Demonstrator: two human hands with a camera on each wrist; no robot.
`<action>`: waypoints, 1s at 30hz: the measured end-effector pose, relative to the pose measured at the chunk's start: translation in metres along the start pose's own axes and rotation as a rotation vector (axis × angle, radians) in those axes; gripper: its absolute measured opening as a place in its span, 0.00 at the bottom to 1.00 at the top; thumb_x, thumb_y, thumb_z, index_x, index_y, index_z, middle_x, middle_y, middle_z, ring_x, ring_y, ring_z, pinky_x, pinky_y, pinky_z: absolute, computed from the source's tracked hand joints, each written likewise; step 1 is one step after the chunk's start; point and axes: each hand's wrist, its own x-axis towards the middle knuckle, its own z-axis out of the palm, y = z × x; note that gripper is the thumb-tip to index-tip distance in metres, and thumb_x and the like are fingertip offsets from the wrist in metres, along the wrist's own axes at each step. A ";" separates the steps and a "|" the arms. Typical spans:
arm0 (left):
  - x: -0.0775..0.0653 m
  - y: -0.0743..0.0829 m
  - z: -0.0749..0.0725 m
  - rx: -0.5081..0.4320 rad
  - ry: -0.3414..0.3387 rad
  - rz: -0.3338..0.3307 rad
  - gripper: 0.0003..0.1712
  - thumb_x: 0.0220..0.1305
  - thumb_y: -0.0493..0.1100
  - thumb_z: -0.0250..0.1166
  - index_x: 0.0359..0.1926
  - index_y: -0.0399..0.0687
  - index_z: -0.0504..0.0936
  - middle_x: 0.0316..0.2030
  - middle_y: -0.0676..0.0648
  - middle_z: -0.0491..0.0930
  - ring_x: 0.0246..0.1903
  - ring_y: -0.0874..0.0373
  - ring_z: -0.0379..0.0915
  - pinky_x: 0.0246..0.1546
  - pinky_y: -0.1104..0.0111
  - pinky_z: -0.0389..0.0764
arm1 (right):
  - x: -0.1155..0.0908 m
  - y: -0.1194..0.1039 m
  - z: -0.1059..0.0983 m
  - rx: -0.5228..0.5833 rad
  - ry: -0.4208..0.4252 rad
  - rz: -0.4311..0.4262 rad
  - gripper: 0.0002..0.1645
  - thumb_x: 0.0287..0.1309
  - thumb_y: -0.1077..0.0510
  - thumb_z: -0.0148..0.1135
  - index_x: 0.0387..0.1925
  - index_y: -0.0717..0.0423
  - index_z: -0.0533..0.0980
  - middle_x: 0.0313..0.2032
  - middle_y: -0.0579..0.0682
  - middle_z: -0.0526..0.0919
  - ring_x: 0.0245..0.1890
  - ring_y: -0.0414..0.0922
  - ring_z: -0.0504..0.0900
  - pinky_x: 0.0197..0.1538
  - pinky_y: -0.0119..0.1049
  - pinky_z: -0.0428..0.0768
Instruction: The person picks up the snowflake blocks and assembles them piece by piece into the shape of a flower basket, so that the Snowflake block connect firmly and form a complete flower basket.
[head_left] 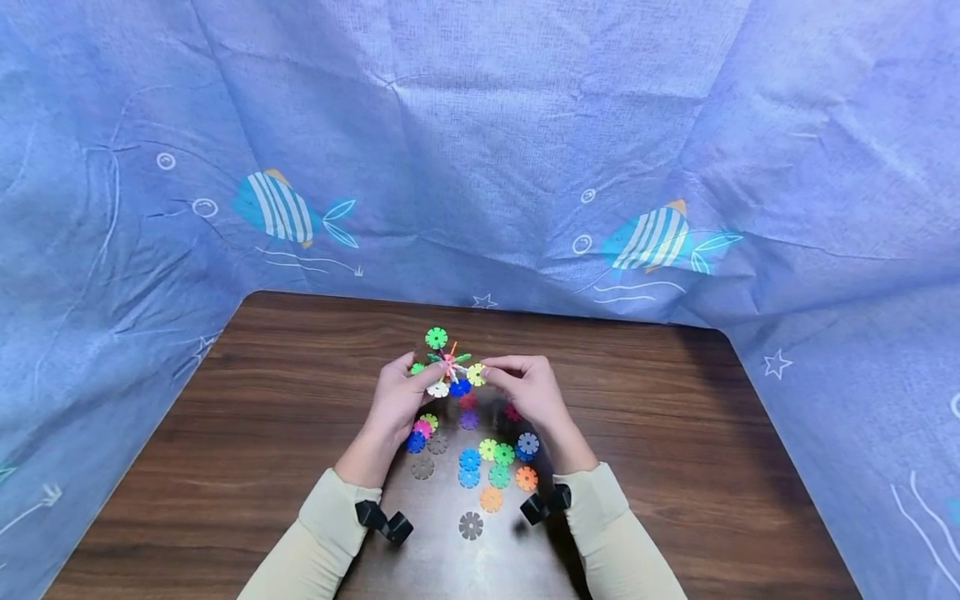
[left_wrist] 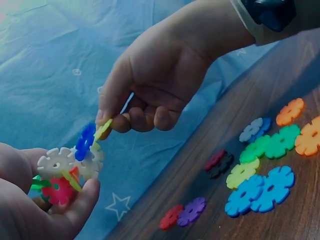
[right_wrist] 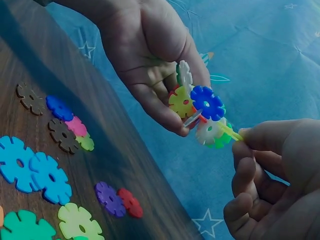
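My left hand (head_left: 397, 390) grips a cluster of interlocked plastic snowflake discs (head_left: 449, 362) above the table. Slotted together in it are white, green, pink and orange discs, with a blue disc (right_wrist: 207, 103) on the side toward my right hand. Between thumb and index finger, my right hand (head_left: 531, 387) pinches a yellow snowflake disc (head_left: 476, 375). That yellow disc meets the cluster's edge near the blue and white discs (left_wrist: 56, 164); in the right wrist view it shows nearly edge-on. My left palm and fingers hide part of the cluster.
Loose snowflake discs lie on the dark wooden table (head_left: 300, 467) below my hands. Among them are light blue discs (right_wrist: 51, 177), a purple disc (left_wrist: 192, 211), an orange disc (head_left: 491, 500) and a brown disc (head_left: 471, 526). A blue fish-print cloth (head_left: 480, 167) hangs behind the table.
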 end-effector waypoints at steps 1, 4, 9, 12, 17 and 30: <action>-0.001 0.000 0.001 0.023 -0.002 0.007 0.36 0.69 0.39 0.67 0.72 0.31 0.66 0.36 0.49 0.87 0.36 0.62 0.85 0.41 0.69 0.86 | 0.000 0.000 0.000 0.002 0.001 0.000 0.10 0.60 0.62 0.72 0.42 0.62 0.89 0.28 0.53 0.88 0.23 0.37 0.76 0.24 0.30 0.73; -0.003 0.001 0.002 0.077 0.003 0.016 0.41 0.69 0.40 0.68 0.75 0.32 0.61 0.38 0.47 0.87 0.35 0.64 0.84 0.42 0.70 0.86 | 0.001 0.000 0.000 0.002 0.011 -0.002 0.08 0.59 0.63 0.72 0.41 0.62 0.89 0.28 0.53 0.88 0.23 0.38 0.78 0.26 0.32 0.77; -0.005 0.000 0.005 0.144 0.014 0.027 0.44 0.68 0.43 0.70 0.76 0.30 0.60 0.37 0.46 0.87 0.32 0.64 0.83 0.44 0.70 0.85 | 0.001 0.003 -0.001 -0.016 0.029 -0.006 0.07 0.57 0.62 0.74 0.37 0.60 0.90 0.27 0.50 0.89 0.24 0.39 0.81 0.27 0.34 0.79; -0.005 -0.001 0.006 0.176 0.020 0.044 0.38 0.67 0.44 0.71 0.71 0.31 0.68 0.34 0.48 0.86 0.31 0.64 0.82 0.43 0.69 0.84 | 0.001 0.005 0.000 -0.017 0.034 -0.011 0.06 0.57 0.62 0.74 0.36 0.61 0.90 0.27 0.52 0.89 0.24 0.40 0.80 0.27 0.33 0.78; -0.006 -0.002 0.007 0.217 0.043 0.074 0.33 0.65 0.44 0.72 0.66 0.31 0.75 0.36 0.45 0.85 0.26 0.64 0.76 0.43 0.68 0.82 | 0.001 0.007 0.001 -0.001 0.026 -0.003 0.06 0.59 0.61 0.73 0.37 0.61 0.89 0.30 0.52 0.90 0.26 0.39 0.80 0.30 0.34 0.80; -0.003 -0.006 0.010 0.009 -0.004 -0.054 0.44 0.64 0.37 0.71 0.76 0.36 0.59 0.62 0.34 0.76 0.39 0.61 0.83 0.48 0.63 0.86 | 0.001 0.005 0.002 0.118 0.015 0.070 0.11 0.61 0.59 0.73 0.42 0.62 0.88 0.28 0.56 0.87 0.23 0.47 0.79 0.24 0.33 0.75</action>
